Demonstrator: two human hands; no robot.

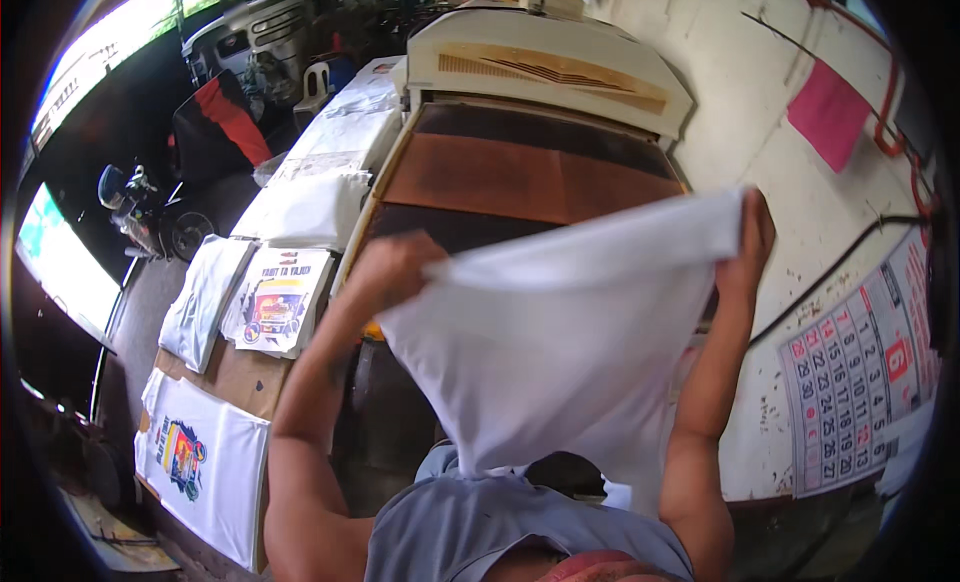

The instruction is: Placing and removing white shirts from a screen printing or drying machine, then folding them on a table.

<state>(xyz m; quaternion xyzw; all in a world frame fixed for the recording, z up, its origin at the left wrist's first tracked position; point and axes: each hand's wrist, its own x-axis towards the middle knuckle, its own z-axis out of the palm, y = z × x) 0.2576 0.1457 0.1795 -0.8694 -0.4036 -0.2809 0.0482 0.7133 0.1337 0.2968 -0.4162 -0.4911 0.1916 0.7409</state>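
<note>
A white T-shirt (560,322) is stretched between my raised hands, its upper edge slanting up to the right. My left hand (400,267), a little blurred, is closed on one end of that edge. At the other end, my right hand (757,232) grips the cloth higher up, with its fingers partly behind it. The shirt's lower part hangs down against my chest. Beyond it lies the brown and black belt (480,177) of a conveyor machine, partly hidden by the cloth.
A cream machine hood (550,67) rises at the belt's far end. Along the left runs a table with stacked white shirts (300,207), a printed stack (278,302) and a printed shirt (205,462) at its near end. A calendar (860,367) hangs on the right wall.
</note>
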